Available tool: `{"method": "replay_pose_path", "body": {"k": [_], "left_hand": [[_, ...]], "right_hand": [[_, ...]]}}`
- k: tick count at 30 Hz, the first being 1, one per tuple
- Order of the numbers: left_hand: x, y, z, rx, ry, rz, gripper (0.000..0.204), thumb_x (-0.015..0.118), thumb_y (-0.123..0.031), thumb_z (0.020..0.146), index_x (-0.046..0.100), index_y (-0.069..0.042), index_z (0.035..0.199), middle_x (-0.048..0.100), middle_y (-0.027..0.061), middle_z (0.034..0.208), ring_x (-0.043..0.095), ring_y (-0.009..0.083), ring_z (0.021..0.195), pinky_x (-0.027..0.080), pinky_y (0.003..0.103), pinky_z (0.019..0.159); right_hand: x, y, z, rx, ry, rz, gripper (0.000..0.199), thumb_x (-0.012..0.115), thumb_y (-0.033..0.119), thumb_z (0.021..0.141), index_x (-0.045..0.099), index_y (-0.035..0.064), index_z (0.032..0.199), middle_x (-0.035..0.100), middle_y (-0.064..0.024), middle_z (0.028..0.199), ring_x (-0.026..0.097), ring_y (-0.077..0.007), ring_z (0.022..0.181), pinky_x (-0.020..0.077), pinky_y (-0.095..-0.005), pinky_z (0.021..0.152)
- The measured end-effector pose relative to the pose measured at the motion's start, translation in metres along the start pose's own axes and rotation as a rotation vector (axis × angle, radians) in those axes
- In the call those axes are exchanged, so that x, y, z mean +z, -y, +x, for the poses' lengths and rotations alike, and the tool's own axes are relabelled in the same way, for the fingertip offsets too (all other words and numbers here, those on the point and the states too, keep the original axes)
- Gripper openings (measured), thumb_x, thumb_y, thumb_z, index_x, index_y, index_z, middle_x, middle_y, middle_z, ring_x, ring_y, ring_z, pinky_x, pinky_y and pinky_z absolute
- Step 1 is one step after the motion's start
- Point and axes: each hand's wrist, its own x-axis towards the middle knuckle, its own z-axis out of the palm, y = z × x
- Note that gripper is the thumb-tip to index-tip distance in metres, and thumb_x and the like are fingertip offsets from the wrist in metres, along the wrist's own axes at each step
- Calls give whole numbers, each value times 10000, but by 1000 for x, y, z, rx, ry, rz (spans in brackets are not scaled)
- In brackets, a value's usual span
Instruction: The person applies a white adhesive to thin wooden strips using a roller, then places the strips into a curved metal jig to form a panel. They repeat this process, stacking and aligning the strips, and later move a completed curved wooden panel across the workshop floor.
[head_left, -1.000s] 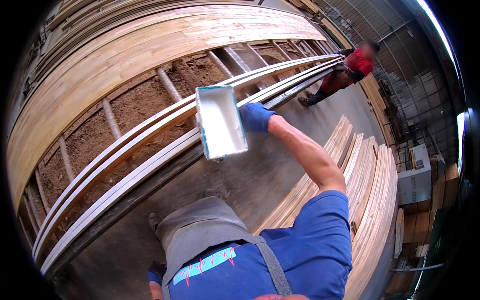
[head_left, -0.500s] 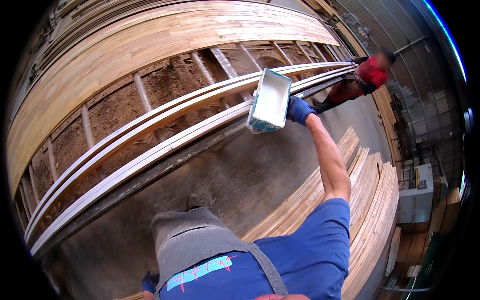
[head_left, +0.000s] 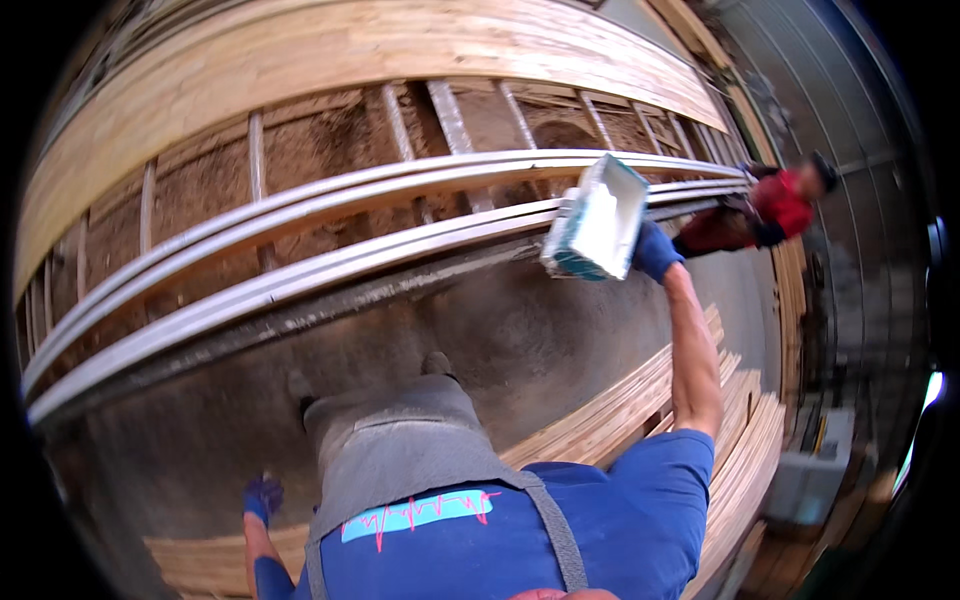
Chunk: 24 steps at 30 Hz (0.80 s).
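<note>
My right hand, in a blue glove, is shut on a rectangular glue box. The box has teal edges, and white residue coats its inside and outer wall. It is tilted above long wooden strips whose upper edges are white. My gloved left hand hangs low at the left, away from the strips. Its fingers look loosely apart, with nothing seen in them.
Beyond the strips, metal crossbars span a sawdust-covered bed, with a wide wooden panel behind. A person in red stands at the strips' far right end. Stacked boards lie by my right side, near a white box.
The glue box and my right hand have shifted rightward in the picture. My left hand has come further into view at the lower left. The whole view has turned slightly.
</note>
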Motion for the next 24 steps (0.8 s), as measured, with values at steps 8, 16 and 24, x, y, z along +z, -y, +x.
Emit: {"method": "replay_pose_path", "body": {"k": [8,16,24], "left_hand": [[90,198,25,17,-633,393,289,519,-366,917,615,-111,1013,688,118,934,660,239,725,520,362,595],[5,242,64,317,-395,44,360,466,-402,938,550,-136,1167,667,89,1076,648,222,909,506,384,691],[-79,239,-50,376,-761,-93,309,519,-406,909,597,-150,1063,699,68,894,659,206,719,482,362,634]], "right_hand": [[20,-71,-3,-217,247,911,366,420,85,965,406,6,1323,524,-121,1274,556,-235,1104,443,-373,982],[21,122,17,-279,6,709,441,702,247,756,606,-51,1066,657,-66,933,594,-152,833,496,-342,726],[55,481,11,-532,209,898,275,624,195,818,634,-32,972,649,-54,821,582,-108,710,481,-284,596]]}}
